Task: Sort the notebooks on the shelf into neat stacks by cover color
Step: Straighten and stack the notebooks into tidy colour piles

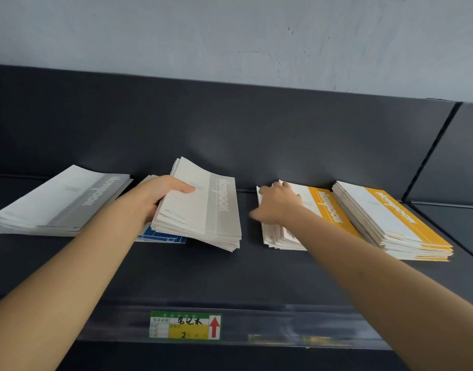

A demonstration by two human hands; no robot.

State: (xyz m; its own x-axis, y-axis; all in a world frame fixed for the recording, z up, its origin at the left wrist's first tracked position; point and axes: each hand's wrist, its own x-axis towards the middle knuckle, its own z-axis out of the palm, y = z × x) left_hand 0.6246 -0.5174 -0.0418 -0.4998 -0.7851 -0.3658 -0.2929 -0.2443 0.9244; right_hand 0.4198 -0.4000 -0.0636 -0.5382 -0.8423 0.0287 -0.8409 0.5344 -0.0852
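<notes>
My left hand (160, 195) grips a thick bundle of grey-banded notebooks (203, 210), lifted and tilted above a blue-covered notebook (160, 236) lying on the dark shelf (230, 277). A stack of grey notebooks (61, 202) lies at the far left. My right hand (278, 203) rests on top of a stack with a yellow cover band (329, 207), fingers spread toward its back left corner. Another yellow stack (396, 223) sits at the far right, somewhat fanned.
A dark back panel (230, 129) rises behind the shelf, with a pale wall above. A price label with a red arrow (185, 326) sits in the shelf's front rail. A vertical seam (431, 151) marks the neighbouring shelf section at the right.
</notes>
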